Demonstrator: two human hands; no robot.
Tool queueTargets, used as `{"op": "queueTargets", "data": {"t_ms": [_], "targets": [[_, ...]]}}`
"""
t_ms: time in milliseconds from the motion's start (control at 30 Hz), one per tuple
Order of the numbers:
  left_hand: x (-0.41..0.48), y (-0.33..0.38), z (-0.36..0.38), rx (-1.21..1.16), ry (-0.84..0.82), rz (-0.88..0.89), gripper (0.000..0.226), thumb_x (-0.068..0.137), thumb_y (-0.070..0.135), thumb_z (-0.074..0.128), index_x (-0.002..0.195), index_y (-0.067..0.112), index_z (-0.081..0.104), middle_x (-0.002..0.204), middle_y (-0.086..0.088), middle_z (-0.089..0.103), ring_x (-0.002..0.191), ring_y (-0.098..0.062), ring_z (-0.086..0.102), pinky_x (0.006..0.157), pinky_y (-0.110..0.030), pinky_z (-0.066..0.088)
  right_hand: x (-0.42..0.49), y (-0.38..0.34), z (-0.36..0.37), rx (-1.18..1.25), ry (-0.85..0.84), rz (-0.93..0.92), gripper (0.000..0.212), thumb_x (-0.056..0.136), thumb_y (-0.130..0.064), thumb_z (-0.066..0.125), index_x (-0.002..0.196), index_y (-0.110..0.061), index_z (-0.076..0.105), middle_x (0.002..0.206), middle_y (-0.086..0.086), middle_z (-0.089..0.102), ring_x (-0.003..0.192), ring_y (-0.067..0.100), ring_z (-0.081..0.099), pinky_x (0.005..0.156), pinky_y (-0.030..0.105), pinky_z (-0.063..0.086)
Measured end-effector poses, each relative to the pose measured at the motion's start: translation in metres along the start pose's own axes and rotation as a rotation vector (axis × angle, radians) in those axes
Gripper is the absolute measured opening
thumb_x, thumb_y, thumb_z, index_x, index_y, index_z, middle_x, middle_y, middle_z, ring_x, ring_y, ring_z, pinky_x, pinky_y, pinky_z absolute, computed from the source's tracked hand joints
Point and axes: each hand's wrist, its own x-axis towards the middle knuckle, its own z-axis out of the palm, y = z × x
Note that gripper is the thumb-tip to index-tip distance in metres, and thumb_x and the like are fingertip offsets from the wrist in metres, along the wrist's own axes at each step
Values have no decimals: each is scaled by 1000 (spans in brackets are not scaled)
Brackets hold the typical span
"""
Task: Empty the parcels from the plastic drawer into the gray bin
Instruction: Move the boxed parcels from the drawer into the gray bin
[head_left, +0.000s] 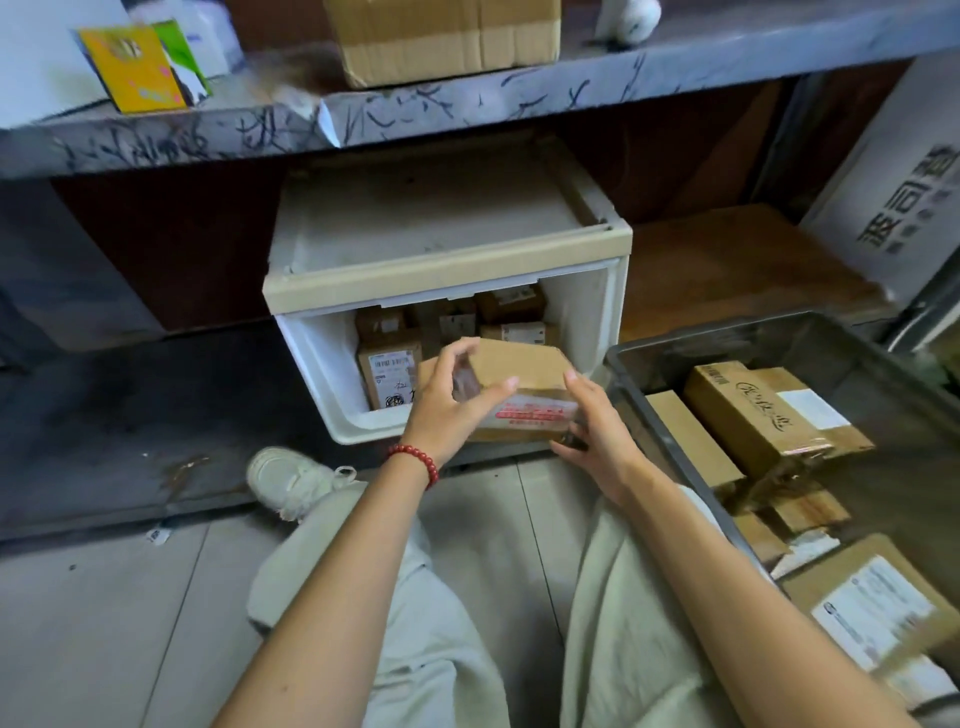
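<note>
The left hand curls round the left end of a cardboard parcel and the right hand grips its right end, over the plastic drawer's front edge, beside the gray bin's left wall.

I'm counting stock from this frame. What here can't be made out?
Head view:
- White plastic drawer: rear parcels hidden by the brown cardboard parcel that the left hand and right hand hold.
- Gray plastic bin: cut off by the right edge.
- Printed parcel labels: too small, blurred.
</note>
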Motion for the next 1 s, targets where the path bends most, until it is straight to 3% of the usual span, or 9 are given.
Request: {"op": "queueTargets", "data": {"t_ms": [100,200,333,467,633,767,900,1000], "targets": [[-2,4,-1,-35,-19,9,83,54,73,67,128,49,37,137,1,40,127,-19,45,101,-45,47,-6,-3,-3,-18,24,-25,42,95,-49,49,133,-34,37,116,-5,58,107,14,56,95,39,47],[-4,7,-5,-72,-19,5,82,54,66,72,125,47,37,132,8,45,125,-18,49,100,-41,47,-7,-4,-5,-65,106,-85,59,94,-39,56,143,-25,26,130,3,49,121,22,54,96,40,48],[-5,0,-4,-12,-63,-18,74,64,46,82,123,33,39,133,8,47,124,-17,48,99,-31,43,-6,-1,-11,-146,156,-139,49,94,-40,57,134,-21,35,132,4,50,115,17,53,82,28,47],[-3,-5,-5,69,-105,-32,71,64,41,84,120,38,40,134,8,52,115,-14,54,91,-29,44,0,0,-16,-158,139,-136,58,92,-47,57,142,-22,40,136,1,49,117,17,47,74,24,42],[4,-8,-5,59,-49,27,68,64,50,82,122,44,48,124,14,56,116,-5,51,99,-38,46,4,1,-17,-190,114,-156,62,91,-41,61,147,-28,37,135,-5,50,117,14,50,73,20,41],[10,-8,2,73,-46,17,79,54,73,69,126,56,42,129,5,51,119,-12,49,98,-42,48,4,0,-15,-137,98,-167,44,91,-36,63,132,-26,52,125,-5,64,107,7,63,73,16,48],[14,-4,15,11,-41,33,76,56,72,67,126,58,41,132,3,49,117,-12,51,97,-40,50,6,-2,-18,-63,132,-190,42,89,-38,63,128,-24,53,117,-1,69,100,11,68,86,25,54],[16,0,31,-23,-66,23,74,61,67,67,129,58,37,137,0,47,116,-16,55,96,-40,51,7,-5,-21,-1,203,-229,47,91,-37,61,134,-26,44,119,1,66,103,15,68,92,33,54]]}}
